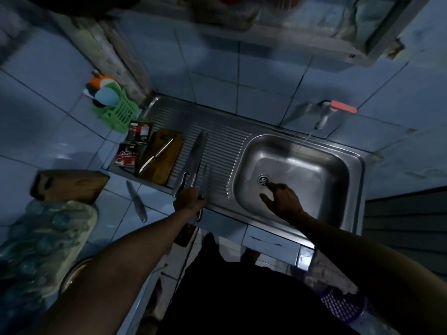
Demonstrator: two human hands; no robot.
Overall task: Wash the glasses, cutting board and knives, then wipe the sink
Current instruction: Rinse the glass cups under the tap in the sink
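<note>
Left hand (191, 201) grips a bunch of knives (196, 163) over the drainboard left of the sink basin (321, 170), right hand (283, 197) loose-fingered beside the drain (264, 180) — wet steel handles could slip — blades dropping onto steel.

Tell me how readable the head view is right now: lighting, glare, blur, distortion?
Head view: dim and blue-tinted overall; soft glare on the sink basin; wide-angle bending curves the tile lines at the edges; the upper shelf and lower-left bundle are blurred; the left hand gripping knives and the right hand near the drain read as dark shapes.
</note>
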